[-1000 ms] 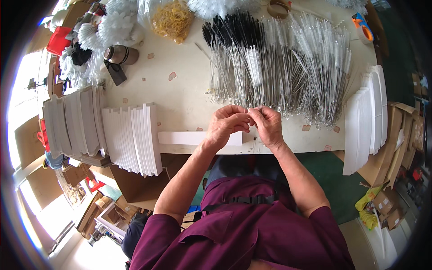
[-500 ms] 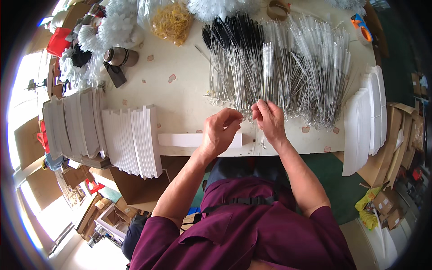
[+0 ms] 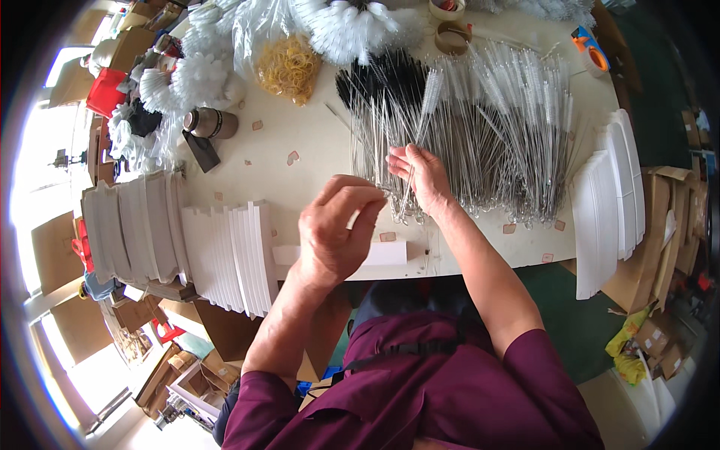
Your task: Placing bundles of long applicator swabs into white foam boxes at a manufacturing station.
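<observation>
In front of me lies a dense pile of long wire-handled brushes, with black bristles [image 3: 386,79] on its left part and white bristles [image 3: 525,82] on its right. My right hand [image 3: 426,178] is over the near left part of the pile, its fingers loosely curled around the wires of a small bunch of white-bristled brushes [image 3: 431,91], which leans right at its far end. Wire loops [image 3: 409,217] show below that hand. My left hand [image 3: 337,229] is raised just left of it, thumb and forefinger pinched together; whatever is at their tips is too small to name.
A white strip [image 3: 375,253] lies along the near table edge. White card stacks [image 3: 229,255] stand at left, more white pieces [image 3: 604,217] at right. Beyond are a bottle [image 3: 210,122], a bag of yellow rubber bands [image 3: 289,69], white brush bundles [image 3: 360,30] and a tape dispenser [image 3: 590,51].
My left hand has moved left and toward me, away from the right. My right hand has shifted left and farther out, and the small bunch of brushes has moved left and tilted.
</observation>
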`<act>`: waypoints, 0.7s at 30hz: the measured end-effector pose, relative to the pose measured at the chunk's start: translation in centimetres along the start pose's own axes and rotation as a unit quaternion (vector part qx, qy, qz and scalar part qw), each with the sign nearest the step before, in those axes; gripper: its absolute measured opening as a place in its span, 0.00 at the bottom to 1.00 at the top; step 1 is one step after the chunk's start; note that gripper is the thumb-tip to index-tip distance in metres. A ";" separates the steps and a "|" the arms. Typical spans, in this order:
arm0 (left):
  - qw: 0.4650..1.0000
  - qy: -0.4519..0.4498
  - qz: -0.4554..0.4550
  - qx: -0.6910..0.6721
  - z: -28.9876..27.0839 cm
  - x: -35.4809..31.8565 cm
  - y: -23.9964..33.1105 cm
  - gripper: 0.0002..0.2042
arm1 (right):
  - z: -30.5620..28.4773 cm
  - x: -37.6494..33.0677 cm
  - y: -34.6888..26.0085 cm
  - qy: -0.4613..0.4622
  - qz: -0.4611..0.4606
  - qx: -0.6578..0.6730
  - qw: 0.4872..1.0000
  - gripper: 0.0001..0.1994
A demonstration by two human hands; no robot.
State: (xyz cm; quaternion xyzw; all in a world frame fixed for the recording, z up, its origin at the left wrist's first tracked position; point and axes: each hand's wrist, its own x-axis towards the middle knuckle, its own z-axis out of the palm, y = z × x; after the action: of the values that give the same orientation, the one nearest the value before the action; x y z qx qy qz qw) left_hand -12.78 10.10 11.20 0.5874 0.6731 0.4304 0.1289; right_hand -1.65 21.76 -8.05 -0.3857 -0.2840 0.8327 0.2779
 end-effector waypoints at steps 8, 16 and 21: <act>0.991 0.050 -0.087 -0.084 -6.9 3.3 2.2 0.07 | -0.1 0.3 0.0 0.016 -0.011 -0.015 1.000 0.20; 0.984 -0.011 -0.172 -0.034 -11.1 4.7 6.1 0.05 | 0.2 0.3 -0.4 0.007 -0.004 -0.012 1.000 0.21; 0.976 -0.122 -0.179 0.038 -11.2 4.7 5.0 0.03 | 2.3 -4.9 -3.3 -0.060 -0.078 -0.113 0.989 0.20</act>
State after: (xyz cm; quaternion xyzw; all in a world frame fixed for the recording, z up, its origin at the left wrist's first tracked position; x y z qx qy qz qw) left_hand -18.26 9.27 23.12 0.5102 0.7622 0.2997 0.2623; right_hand 0.04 20.08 -2.17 -0.3410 -0.4213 0.7928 0.2789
